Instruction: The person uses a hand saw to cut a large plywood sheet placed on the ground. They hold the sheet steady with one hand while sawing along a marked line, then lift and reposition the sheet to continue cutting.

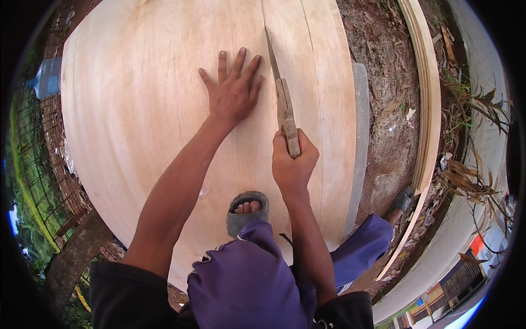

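Observation:
A large pale plywood sheet (137,109) fills the middle of the view. My left hand (233,96) lies flat on it with the fingers spread, left of the saw. In my right hand (296,162) is the wooden handle of a handsaw (285,107), the fingers wrapped round it. The narrow blade points away from me, its far end at a dark line running up the sheet. A second thin line (312,46) runs along the wood to the right of the blade. My sandalled foot (247,211) rests on the sheet near my knee.
A grey slab edge (359,137) shows beneath the sheet's right side. Beyond it lie bare soil with litter, long stacked boards (428,109) and a pale wall (482,55). My other foot (402,200) is near the boards. At left are a clear bluish plastic container (48,78) and wire fencing (35,181).

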Motion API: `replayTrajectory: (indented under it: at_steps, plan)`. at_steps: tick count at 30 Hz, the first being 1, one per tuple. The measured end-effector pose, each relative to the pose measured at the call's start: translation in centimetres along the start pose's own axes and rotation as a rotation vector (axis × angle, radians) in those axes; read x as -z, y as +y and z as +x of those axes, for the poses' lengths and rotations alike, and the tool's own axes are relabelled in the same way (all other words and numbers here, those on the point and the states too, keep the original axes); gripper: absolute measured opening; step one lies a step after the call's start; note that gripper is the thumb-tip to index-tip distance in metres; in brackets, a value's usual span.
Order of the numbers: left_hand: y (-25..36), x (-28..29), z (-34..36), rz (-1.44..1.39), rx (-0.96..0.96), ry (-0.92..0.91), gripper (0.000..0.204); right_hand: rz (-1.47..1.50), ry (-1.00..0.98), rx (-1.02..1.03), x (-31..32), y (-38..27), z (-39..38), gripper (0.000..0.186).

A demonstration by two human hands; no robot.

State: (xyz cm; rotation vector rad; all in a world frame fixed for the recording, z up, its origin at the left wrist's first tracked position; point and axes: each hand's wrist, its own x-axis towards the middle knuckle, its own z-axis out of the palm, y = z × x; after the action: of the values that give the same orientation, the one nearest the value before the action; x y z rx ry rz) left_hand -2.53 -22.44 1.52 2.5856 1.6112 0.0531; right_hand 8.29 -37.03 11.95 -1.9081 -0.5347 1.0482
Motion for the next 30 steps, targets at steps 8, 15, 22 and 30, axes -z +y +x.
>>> replayTrajectory:
  at_steps: [8,15,22,30]
  plan:
    - [-0.5,-0.3,0.0,0.009,-0.003,0.043,0.050,-0.166,0.027,-0.005,8.0,1.4,-14.2,0.021]
    - [0.2,-0.2,0.1,0.005,-0.012,0.012,0.050,-0.013,-0.005,0.034,-0.2,0.1,1.4,0.030]
    - [-0.3,-0.8,0.4,0.004,-0.008,0.058,0.051,-0.175,0.016,0.044,8.3,0.7,-13.4,0.020]
    - [-0.6,-0.7,0.1,0.032,-0.004,0.033,0.051,-0.022,-0.005,-0.007,0.0,-0.7,-0.1,0.033]
